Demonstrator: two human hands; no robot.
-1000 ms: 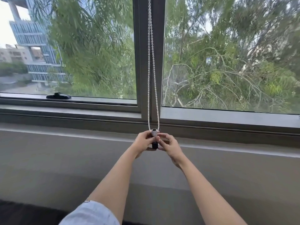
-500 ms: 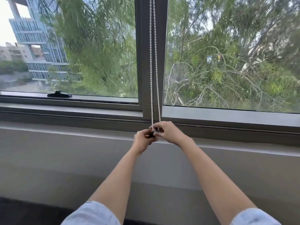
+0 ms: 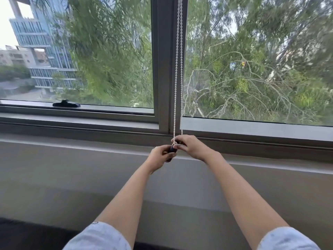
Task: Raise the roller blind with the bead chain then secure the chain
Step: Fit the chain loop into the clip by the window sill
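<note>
A white bead chain [image 3: 177,73] hangs as a two-strand loop down the grey window mullion [image 3: 163,69]. Its lower end meets a small dark chain holder [image 3: 173,150] just below the window frame. My left hand [image 3: 159,156] grips the holder from the left and below. My right hand [image 3: 191,146] pinches the bottom of the chain right above the holder, and its fingers cover the loop's end. The roller blind itself is out of view above the frame.
A grey sill ledge [image 3: 72,145] runs under the window, with a plain wall below it. A black window handle [image 3: 66,104] sits on the left pane's lower frame. Trees and a tall building show through the glass. Dark floor lies at the bottom left.
My right hand has moved from beside the holder to on top of it, covering the white cap seen earlier. The chain strands now hang closer together. The view has shifted slightly.
</note>
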